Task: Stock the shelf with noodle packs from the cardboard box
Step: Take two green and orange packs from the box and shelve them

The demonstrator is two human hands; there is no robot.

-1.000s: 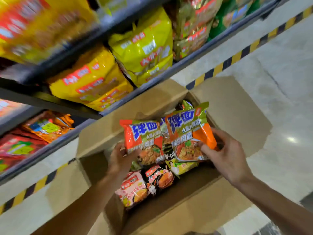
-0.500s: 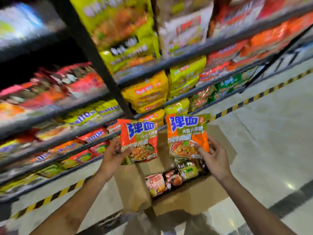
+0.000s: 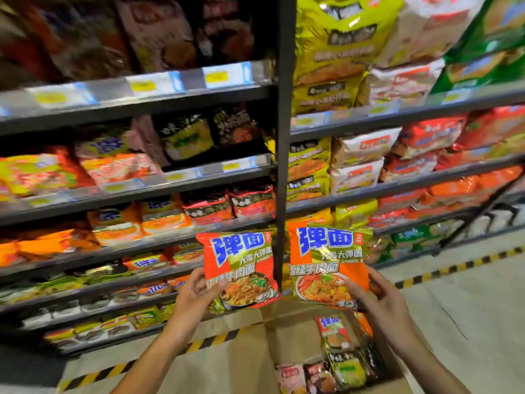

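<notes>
Left hand (image 3: 196,297) is gripping left noodle pack (image 3: 240,268), right hand (image 3: 380,302) right noodle pack (image 3: 326,265); both upright above open cardboard box (image 3: 247,362), near shelf post (image 3: 282,137).

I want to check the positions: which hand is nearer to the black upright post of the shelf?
Left. The left hand holds its noodle pack just left of the post; the right hand is farther out, right of it.
</notes>
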